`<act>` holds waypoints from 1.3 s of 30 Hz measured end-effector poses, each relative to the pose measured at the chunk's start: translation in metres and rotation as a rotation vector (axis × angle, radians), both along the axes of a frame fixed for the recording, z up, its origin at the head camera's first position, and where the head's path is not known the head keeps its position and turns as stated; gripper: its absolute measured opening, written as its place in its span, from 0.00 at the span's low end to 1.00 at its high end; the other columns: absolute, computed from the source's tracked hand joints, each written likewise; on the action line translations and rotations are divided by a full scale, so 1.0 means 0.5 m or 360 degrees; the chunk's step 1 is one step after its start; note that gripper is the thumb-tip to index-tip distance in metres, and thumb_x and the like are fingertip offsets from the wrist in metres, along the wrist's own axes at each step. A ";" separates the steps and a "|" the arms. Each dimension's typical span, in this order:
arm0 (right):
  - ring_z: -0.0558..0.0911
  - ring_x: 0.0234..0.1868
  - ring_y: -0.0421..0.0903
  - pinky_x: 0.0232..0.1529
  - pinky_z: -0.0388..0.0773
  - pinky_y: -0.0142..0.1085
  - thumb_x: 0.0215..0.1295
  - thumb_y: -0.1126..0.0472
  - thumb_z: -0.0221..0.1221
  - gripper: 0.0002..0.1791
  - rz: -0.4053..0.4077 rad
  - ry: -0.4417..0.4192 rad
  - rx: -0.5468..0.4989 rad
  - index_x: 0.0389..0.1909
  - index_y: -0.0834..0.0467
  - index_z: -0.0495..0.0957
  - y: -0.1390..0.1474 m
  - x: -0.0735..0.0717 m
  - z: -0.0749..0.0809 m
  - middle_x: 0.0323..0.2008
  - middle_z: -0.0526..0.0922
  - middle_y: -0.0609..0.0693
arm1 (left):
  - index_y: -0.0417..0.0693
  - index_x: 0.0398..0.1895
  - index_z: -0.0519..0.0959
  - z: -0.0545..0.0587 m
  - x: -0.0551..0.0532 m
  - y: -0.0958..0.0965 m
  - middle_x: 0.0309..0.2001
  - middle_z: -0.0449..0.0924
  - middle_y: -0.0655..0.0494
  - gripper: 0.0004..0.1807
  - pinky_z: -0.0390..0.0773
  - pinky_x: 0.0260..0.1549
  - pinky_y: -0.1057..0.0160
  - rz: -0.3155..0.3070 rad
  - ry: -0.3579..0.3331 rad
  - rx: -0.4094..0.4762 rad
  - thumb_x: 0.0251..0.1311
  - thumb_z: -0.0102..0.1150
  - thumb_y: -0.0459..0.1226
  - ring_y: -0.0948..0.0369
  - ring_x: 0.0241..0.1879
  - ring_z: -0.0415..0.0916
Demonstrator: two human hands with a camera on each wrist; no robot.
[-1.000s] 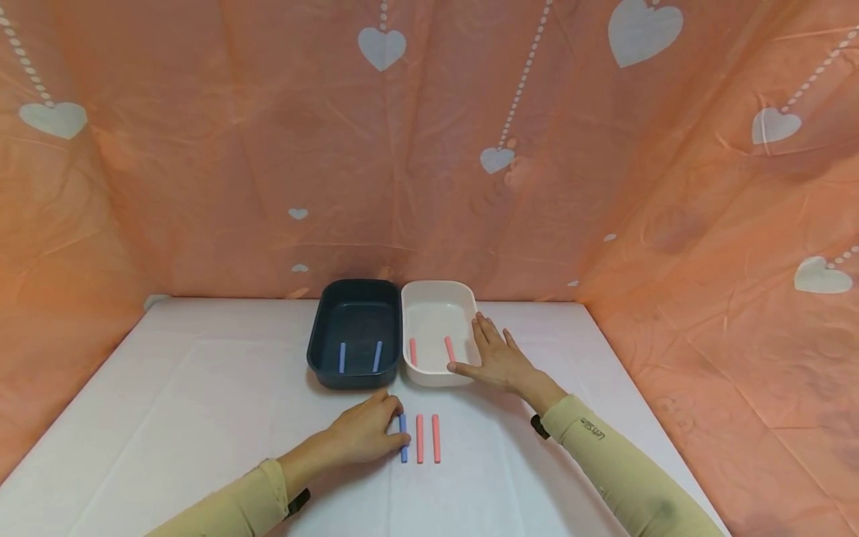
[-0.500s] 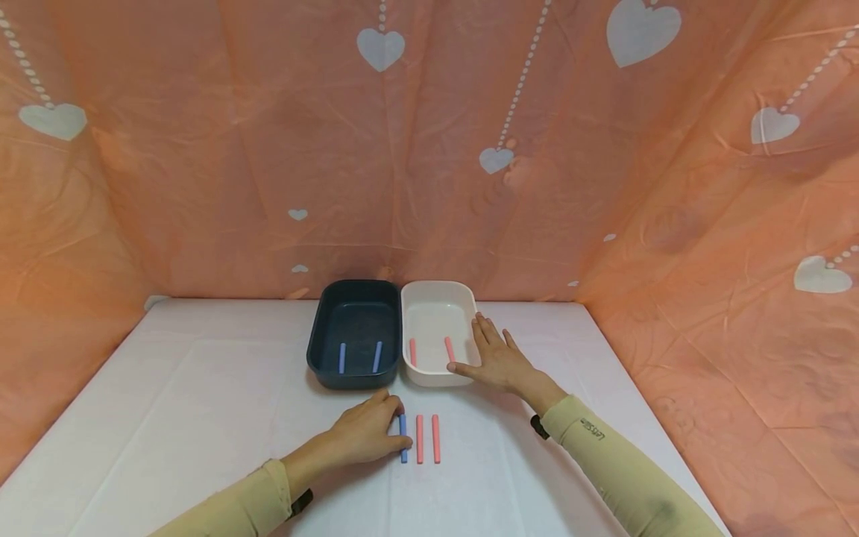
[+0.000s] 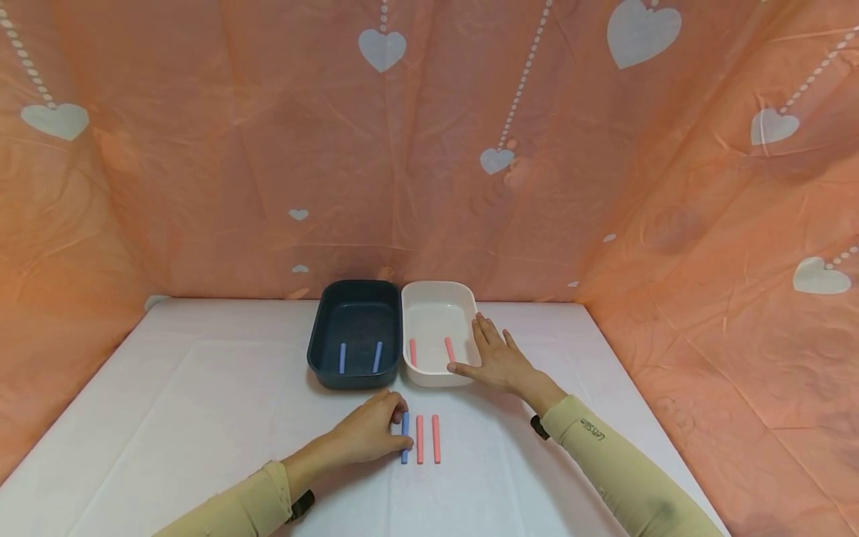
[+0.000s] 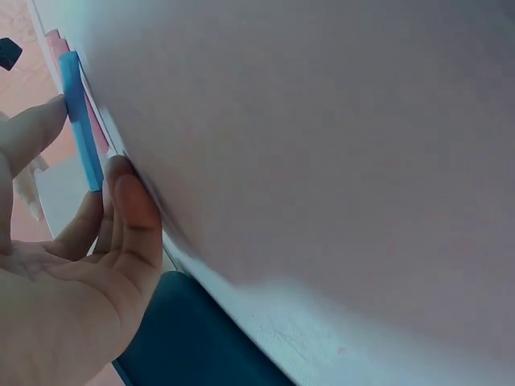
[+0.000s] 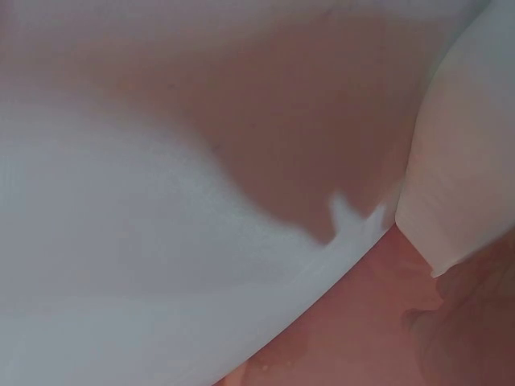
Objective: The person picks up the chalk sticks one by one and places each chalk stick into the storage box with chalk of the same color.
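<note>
My left hand (image 3: 365, 432) pinches a blue chalk stick (image 3: 405, 447) lengthwise between thumb and fingers; in the left wrist view the blue chalk stick (image 4: 80, 121) spans from the thumb to a fingertip. Just right of it two pink chalk sticks, a nearer one (image 3: 420, 440) and a farther one (image 3: 436, 440), lie parallel on the white cloth. My right hand (image 3: 503, 364) rests with spread, straight fingers against the right side and front corner of the white tray (image 3: 439, 379). In the right wrist view the tray wall (image 5: 463, 153) is beside the fingers.
A dark tray (image 3: 356, 380) stands against the white tray's left side, with two blue chalk sticks (image 3: 377, 357) in it. Two pink chalk sticks (image 3: 413, 352) lie in the white tray. An orange curtain with hearts (image 3: 429, 224) closes off the table's back and sides.
The blue chalk stick and the left fingers have shifted slightly, its far end rising a little and to the right. The right hand and both trays have stayed put.
</note>
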State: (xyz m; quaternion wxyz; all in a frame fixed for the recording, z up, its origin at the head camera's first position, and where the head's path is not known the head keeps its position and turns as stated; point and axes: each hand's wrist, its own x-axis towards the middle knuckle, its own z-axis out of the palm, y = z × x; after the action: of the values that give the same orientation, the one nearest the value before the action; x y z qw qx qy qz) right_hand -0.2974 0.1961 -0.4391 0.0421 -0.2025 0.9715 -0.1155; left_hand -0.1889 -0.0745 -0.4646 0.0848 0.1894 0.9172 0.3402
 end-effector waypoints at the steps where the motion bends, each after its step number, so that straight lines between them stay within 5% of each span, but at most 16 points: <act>1: 0.42 0.84 0.55 0.80 0.39 0.56 0.67 0.23 0.52 0.63 0.0000 -0.0001 0.0001 0.83 0.65 0.40 0.000 0.000 0.000 0.84 0.39 0.58 | 0.41 0.48 0.77 0.001 0.000 0.000 0.38 0.72 0.56 0.24 0.72 0.35 0.62 -0.0010 -0.0010 0.0037 0.53 0.79 0.40 0.60 0.35 0.69; 22: 0.43 0.84 0.56 0.80 0.39 0.57 0.68 0.24 0.52 0.62 0.0010 0.0004 -0.0012 0.83 0.65 0.41 0.001 0.002 0.002 0.84 0.39 0.59 | 0.34 0.52 0.74 -0.007 0.000 0.005 0.39 0.76 0.50 0.21 0.78 0.31 0.69 -0.0063 -0.0266 0.0531 0.57 0.71 0.25 0.60 0.37 0.77; 39: 0.43 0.84 0.56 0.80 0.38 0.56 0.67 0.23 0.52 0.63 0.0001 -0.0001 -0.0031 0.83 0.65 0.40 0.002 0.003 0.001 0.84 0.38 0.58 | 0.34 0.55 0.74 -0.001 0.000 0.004 0.44 0.75 0.48 0.19 0.83 0.31 0.64 0.0072 -0.0233 0.0798 0.61 0.64 0.23 0.58 0.39 0.78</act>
State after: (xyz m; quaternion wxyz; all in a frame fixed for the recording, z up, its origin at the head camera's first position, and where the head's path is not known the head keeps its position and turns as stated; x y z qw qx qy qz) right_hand -0.2959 0.1972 -0.4386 0.0405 -0.2030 0.9703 -0.1250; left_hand -0.1892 -0.0726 -0.4652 0.0936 0.1587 0.7997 0.5714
